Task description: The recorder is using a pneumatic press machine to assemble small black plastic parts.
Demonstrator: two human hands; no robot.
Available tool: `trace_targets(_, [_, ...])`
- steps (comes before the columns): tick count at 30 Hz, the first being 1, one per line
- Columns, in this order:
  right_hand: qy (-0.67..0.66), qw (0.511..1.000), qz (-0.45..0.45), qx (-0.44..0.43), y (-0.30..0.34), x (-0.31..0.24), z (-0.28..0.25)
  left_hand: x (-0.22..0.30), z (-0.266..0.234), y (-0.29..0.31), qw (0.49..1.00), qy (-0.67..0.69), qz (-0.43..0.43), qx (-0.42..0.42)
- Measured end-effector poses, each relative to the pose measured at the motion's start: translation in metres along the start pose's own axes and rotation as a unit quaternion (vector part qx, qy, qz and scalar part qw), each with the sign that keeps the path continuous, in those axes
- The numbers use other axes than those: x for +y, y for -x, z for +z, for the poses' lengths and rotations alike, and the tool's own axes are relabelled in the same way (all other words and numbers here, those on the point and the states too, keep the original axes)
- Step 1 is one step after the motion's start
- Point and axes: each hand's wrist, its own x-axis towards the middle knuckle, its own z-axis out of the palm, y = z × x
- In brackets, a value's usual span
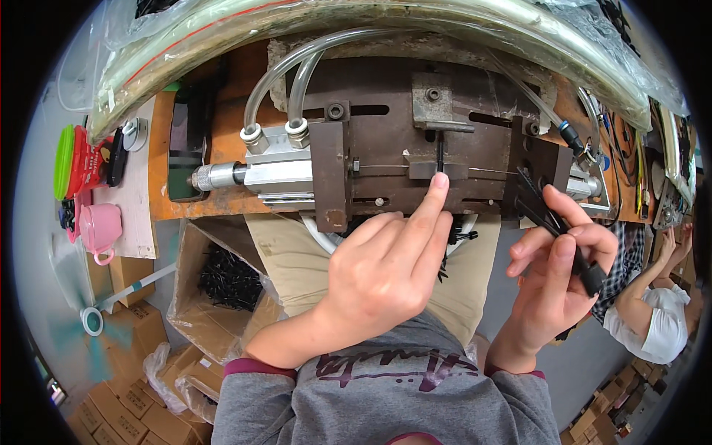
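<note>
My left hand reaches over the front edge of a dark metal fixture, its index finger stretched out. That fingertip touches the near end of a thin black rod-shaped piece, which lies across a small metal block in the fixture's middle. A thin metal rod runs sideways to the block. To the right, my right hand is closed around several slim black pieces, one with a thick knob-like end. Their exact kind cannot be made out.
A silver air cylinder with clear hoses sits at the fixture's left; another fitting is at its right. At lower left, a cardboard box holds many black pieces. A pink cup and fan stand left; another person sits right.
</note>
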Motion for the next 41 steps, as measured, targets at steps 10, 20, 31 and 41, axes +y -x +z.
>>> trace_targets(10, [0.377,0.904,-0.203,-0.003,0.009,-0.009,-0.006,0.001,-0.008,-0.004,0.999,-0.001,-0.019,-0.043])
trace_targets(20, [0.405,0.854,-0.295,-0.137,0.016,-0.004,0.005,0.01,-0.025,-0.002,0.926,0.376,-0.038,0.016])
trace_targets(31, [0.359,0.893,-0.261,-0.076,0.008,0.007,0.0,0.002,-0.004,0.009,0.995,0.093,-0.034,-0.009])
trace_targets(41, [0.335,0.898,-0.242,-0.154,0.008,-0.005,-0.011,0.0,-0.005,-0.004,0.999,-0.02,-0.003,-0.031])
